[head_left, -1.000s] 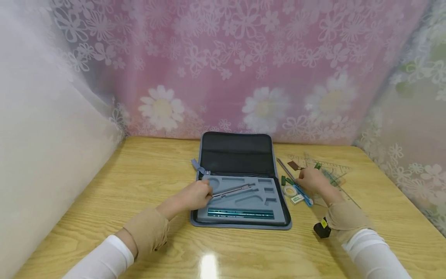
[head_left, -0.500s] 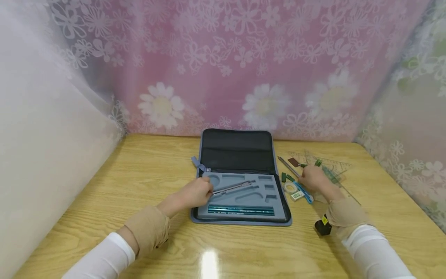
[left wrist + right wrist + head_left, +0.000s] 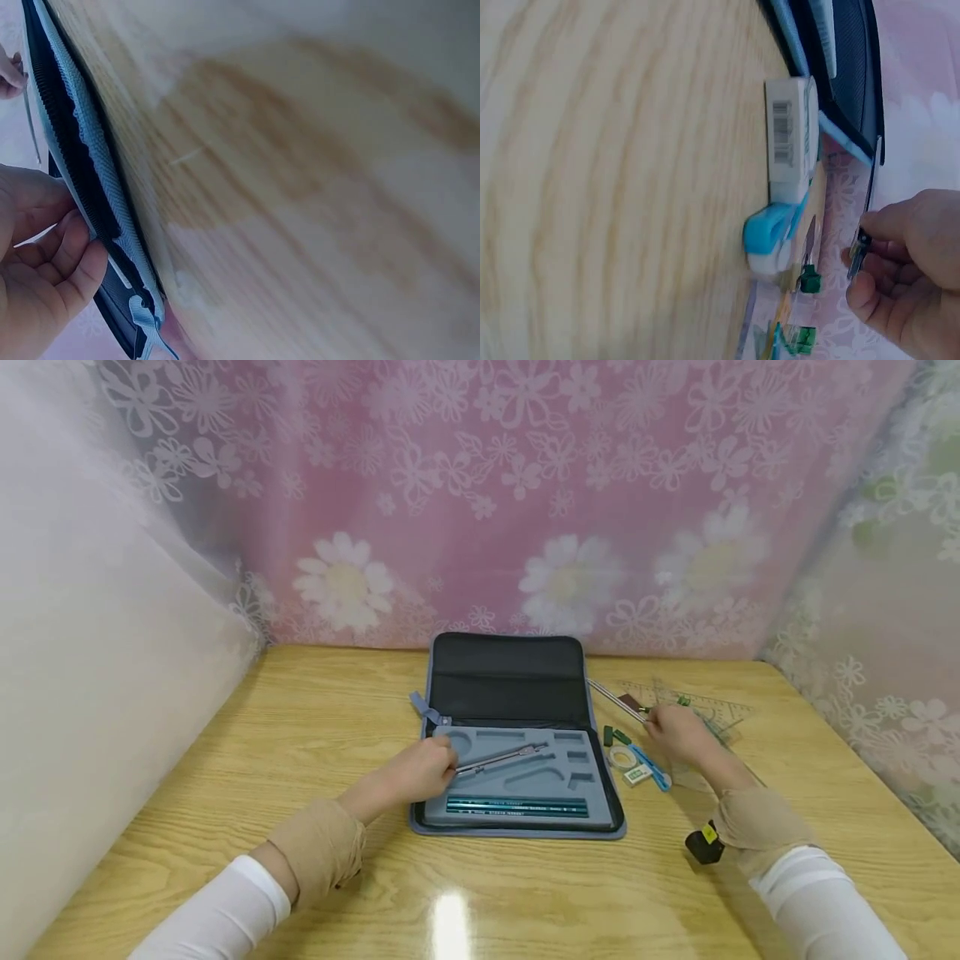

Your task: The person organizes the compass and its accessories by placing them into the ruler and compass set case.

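Observation:
In the head view, an open zip case (image 3: 517,833) holds a grey molded tray (image 3: 453,787) with shaped recesses. My left hand (image 3: 420,770) is at the tray's left side, fingers curled at the end of a silver drawing compass (image 3: 502,758) that slants across the recesses. The left wrist view shows that hand's fingers (image 3: 79,262) bent at the case edge; their contact is partly hidden. To the right of the case, my right hand (image 3: 682,735) pinches a slim silver dividers-like tool (image 3: 617,700). The right wrist view shows its dark joint between thumb and fingers, off the table.
Dark green pencils (image 3: 517,807) lie in the tray's front slot. Right of the case are an eraser (image 3: 637,775), a tape roll (image 3: 622,757), a blue cutter (image 3: 651,768), green clips (image 3: 608,737) and transparent set squares (image 3: 720,710). A black object (image 3: 705,845) is by the right wrist.
My right hand has raised the silver tool from among the loose items, and its far end now points toward the case's right edge. The left hand and compass stay nearly still.

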Tool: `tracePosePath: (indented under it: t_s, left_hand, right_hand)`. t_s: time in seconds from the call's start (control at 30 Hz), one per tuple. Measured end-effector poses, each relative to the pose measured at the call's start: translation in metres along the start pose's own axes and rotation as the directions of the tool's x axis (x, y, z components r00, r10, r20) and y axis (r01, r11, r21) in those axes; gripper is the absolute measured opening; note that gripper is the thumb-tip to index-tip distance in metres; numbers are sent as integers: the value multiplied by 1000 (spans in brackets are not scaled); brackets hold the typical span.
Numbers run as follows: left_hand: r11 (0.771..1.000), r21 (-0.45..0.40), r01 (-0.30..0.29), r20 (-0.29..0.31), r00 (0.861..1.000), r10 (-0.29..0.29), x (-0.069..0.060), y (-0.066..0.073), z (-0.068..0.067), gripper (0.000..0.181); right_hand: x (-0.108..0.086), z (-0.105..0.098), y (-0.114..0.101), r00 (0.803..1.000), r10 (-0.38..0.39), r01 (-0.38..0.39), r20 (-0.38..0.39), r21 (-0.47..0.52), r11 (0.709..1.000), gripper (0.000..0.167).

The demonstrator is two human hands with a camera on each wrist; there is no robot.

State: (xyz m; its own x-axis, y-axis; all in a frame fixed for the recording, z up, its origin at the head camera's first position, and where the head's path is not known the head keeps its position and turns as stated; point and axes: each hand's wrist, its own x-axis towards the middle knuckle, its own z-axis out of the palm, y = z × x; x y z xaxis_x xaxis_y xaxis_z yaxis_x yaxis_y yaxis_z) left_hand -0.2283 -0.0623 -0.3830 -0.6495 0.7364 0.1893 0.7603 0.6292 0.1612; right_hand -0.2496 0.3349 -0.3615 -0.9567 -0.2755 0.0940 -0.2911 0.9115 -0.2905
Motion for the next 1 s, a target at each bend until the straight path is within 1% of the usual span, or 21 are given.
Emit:
tracePosePath:
  t_s: [0.07, 0.2, 0.3, 0.37, 0.47, 0.6, 0.7, 0.83, 0.93, 1.0]
  left_hand:
    - [1000, -13, 8, 3, 1000, -8, 0, 0, -1, 11]
    - [999, -33, -7, -15, 1000, 6, -3, 0, -1, 11]
    - [999, -45, -23, -28, 999, 22, -3, -2, -2, 11]
    - [998, -50, -29, -32, 999, 28, -3, -2, -2, 12]
    - [998, -51, -29, -29, 999, 27, -2, -2, -3, 12]
    - [998, -52, -24, -16, 1000, 23, -1, -1, -4, 11]
    - [998, -66, -25, -6, 1000, 24, -1, -1, -5, 10]
    - [997, -77, -14, -7, 1000, 14, -1, -2, -4, 10]
    - [997, -77, 4, -4, 1000, -4, -2, -3, -4, 9]
    - [997, -78, 7, 3, 1000, -7, -1, -3, -4, 10]
  right_hand:
    - [1, 0, -4, 1000, -23, 23, 0, 8, 1000, 18]
    - [4, 2, -14, 995, -99, 98, 17, 43, 994, 13]
    - [6, 4, -22, 980, -195, 194, 31, 43, 980, 10]
    - [6, 7, -29, 963, -265, 264, 43, 34, 964, 7]
    - [7, 12, -40, 924, -378, 379, 50, 3, 926, 5]
    - [8, 21, -57, 875, -480, 482, 65, -16, 876, 5]
    - [10, 26, -70, 851, -515, 519, 99, -15, 855, 7]
    - [14, 30, -86, 831, -537, 544, 142, -9, 839, 7]
    - [18, 32, -96, 808, -571, 579, 144, -23, 815, 6]
    - [20, 35, -102, 788, -597, 608, 147, -36, 793, 5]
